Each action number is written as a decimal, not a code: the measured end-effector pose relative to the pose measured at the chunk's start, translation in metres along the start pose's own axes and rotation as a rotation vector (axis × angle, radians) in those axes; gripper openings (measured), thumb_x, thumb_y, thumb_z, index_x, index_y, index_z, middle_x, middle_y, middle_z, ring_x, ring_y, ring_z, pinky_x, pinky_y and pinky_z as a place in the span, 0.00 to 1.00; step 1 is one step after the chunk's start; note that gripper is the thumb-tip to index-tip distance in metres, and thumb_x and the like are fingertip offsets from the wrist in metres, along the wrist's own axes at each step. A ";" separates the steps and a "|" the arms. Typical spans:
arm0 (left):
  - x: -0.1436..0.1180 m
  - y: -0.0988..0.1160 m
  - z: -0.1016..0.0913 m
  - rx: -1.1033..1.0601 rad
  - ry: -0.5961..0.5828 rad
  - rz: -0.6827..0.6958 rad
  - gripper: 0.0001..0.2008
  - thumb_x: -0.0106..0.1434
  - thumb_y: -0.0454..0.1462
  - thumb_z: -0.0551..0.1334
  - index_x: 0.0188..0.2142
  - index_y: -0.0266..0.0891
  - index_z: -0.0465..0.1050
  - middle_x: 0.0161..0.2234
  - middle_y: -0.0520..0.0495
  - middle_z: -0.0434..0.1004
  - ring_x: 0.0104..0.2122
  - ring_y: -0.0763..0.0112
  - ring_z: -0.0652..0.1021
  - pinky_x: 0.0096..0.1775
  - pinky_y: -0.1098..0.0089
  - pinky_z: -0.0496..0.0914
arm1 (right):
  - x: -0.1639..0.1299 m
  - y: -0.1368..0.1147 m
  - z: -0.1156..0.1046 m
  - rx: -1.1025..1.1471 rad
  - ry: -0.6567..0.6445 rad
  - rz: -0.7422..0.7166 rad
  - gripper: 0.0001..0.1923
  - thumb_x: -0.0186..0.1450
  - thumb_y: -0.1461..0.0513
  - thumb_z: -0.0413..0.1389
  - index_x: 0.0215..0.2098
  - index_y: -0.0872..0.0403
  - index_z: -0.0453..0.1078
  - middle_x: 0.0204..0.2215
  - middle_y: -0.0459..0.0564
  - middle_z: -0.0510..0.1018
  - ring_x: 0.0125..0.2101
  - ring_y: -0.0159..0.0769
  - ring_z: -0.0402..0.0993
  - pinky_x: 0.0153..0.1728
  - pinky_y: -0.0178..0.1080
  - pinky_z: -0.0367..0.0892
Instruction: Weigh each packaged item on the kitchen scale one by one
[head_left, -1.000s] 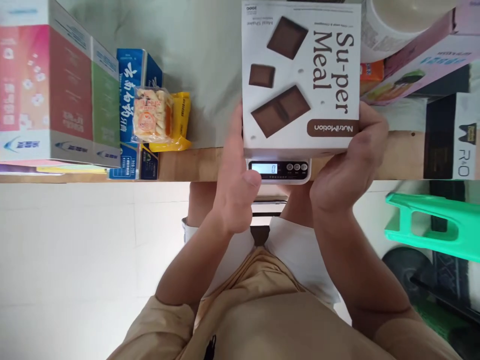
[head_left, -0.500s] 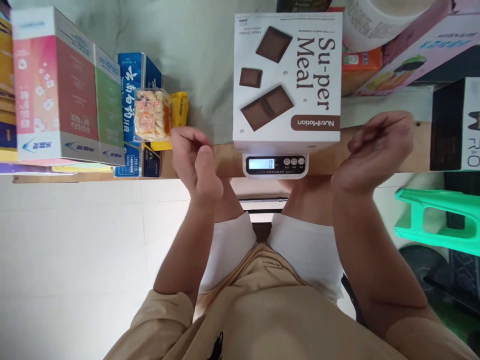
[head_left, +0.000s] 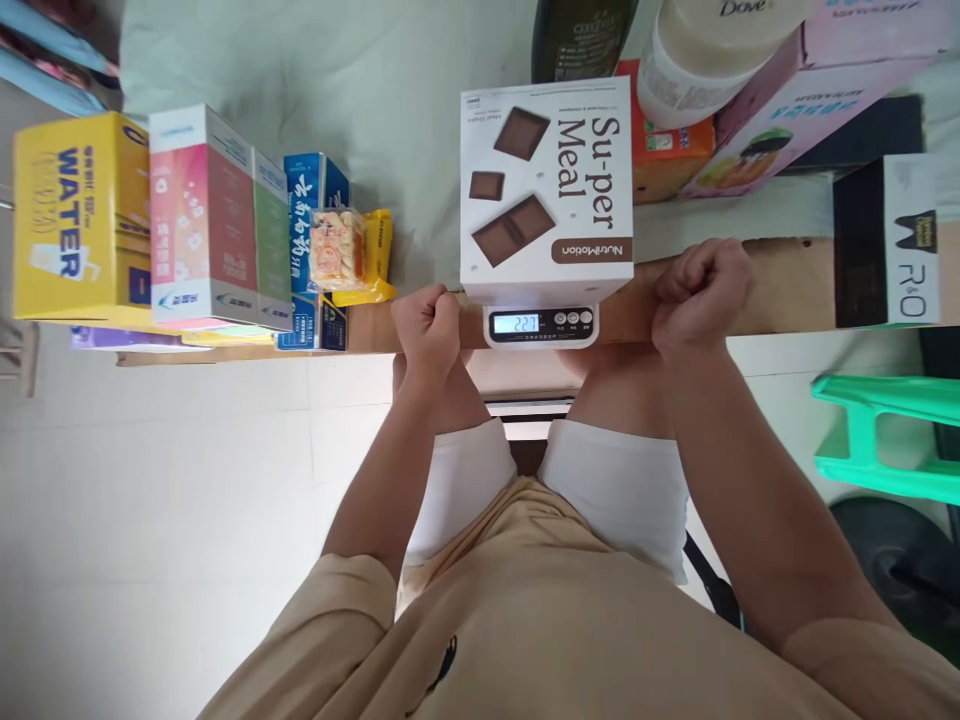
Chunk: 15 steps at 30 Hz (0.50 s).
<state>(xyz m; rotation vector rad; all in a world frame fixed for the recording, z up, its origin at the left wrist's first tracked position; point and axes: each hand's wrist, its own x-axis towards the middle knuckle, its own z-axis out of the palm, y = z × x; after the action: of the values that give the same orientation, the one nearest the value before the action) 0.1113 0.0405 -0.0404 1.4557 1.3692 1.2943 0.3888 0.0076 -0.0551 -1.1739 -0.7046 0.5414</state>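
A white Su-per Meal box (head_left: 517, 215) with pictures of chocolate pieces rests on a small white kitchen scale (head_left: 544, 338) at the table's front edge. The scale's lit display (head_left: 516, 323) reads what looks like 227. Left of the scale, my left hand (head_left: 427, 325) is curled into a fist at the table edge. My right hand (head_left: 703, 292), likewise a fist, rests on the bare wooden strip right of the box. Neither hand touches the box or the scale, and no object shows in either.
Left stand a yellow WATER box (head_left: 82, 220), a pink-green carton (head_left: 202, 230), a blue toothpaste box (head_left: 304, 190) and a wrapped snack (head_left: 337, 248). Behind right are a dark bottle (head_left: 581, 40), a Dove jar (head_left: 690, 80) and a pink box (head_left: 795, 110). A green stool (head_left: 862, 440) stands right.
The scale reading has gone from 0 to about 227. Both hands have closed tighter into fists and lowered to the table edge. The view has shifted, showing more at the left.
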 end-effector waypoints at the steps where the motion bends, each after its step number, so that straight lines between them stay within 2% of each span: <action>1: 0.000 0.000 0.000 0.014 -0.004 -0.004 0.26 0.61 0.37 0.63 0.19 0.39 0.44 0.20 0.54 0.40 0.23 0.78 0.48 0.30 0.66 0.44 | 0.000 0.001 0.000 -0.005 0.005 -0.003 0.27 0.67 0.48 0.49 0.16 0.49 0.47 0.14 0.40 0.44 0.16 0.24 0.37 0.19 0.39 0.33; 7: 0.002 -0.002 0.001 0.092 -0.013 -0.033 0.27 0.61 0.33 0.65 0.19 0.39 0.44 0.20 0.55 0.41 0.24 0.78 0.49 0.30 0.65 0.44 | 0.000 0.005 0.000 -0.040 0.003 -0.005 0.34 0.69 0.39 0.51 0.16 0.49 0.46 0.15 0.39 0.44 0.18 0.24 0.36 0.20 0.39 0.34; 15: 0.000 0.001 0.002 0.121 -0.005 -0.053 0.28 0.62 0.36 0.65 0.20 0.41 0.44 0.22 0.55 0.40 0.25 0.76 0.48 0.30 0.65 0.42 | -0.001 0.009 0.000 -0.076 0.003 0.008 0.36 0.66 0.36 0.54 0.17 0.47 0.45 0.15 0.38 0.44 0.19 0.24 0.36 0.21 0.40 0.34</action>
<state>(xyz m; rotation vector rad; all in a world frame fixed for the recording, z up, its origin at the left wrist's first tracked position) 0.1136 0.0406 -0.0396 1.4909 1.4951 1.1914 0.3880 0.0094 -0.0635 -1.2480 -0.7238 0.5231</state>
